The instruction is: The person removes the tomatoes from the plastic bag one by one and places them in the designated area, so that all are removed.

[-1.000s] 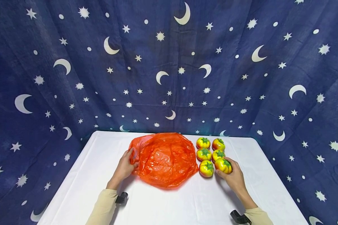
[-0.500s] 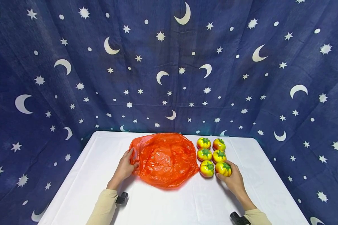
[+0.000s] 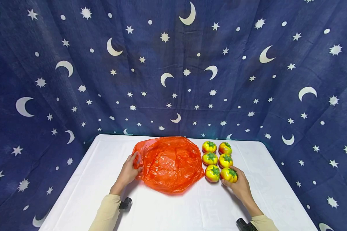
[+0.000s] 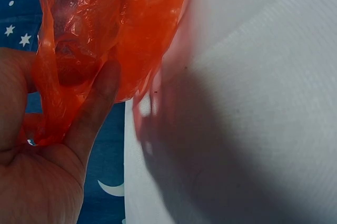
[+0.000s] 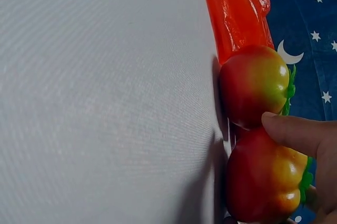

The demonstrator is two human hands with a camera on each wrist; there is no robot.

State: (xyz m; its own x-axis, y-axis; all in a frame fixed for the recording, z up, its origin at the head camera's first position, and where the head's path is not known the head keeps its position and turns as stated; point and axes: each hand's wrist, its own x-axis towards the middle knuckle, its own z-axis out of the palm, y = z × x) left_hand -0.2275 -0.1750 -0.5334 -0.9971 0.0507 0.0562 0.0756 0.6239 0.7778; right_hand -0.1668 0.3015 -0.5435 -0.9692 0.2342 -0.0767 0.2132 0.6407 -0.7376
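Observation:
A red plastic bag lies spread on the white table, its mouth toward the left. My left hand holds the bag's left edge, with the film between thumb and fingers. To the right of the bag, several yellow-and-red tomatoes with green leafy tops stand in two columns. My right hand grips the nearest tomato of the right column from its right side. In the right wrist view my thumb lies across this tomato's side, close to the neighbouring tomato. The other right fingers are mostly hidden behind the fruit.
The nearest left-column tomato stands just left of the gripped one, and another tomato is right behind it. The white table ends at a dark blue curtain with moons and stars.
My right hand has brought its tomato down and slightly toward me, in line with the front tomato of the left column. My left hand and the bag stay put.

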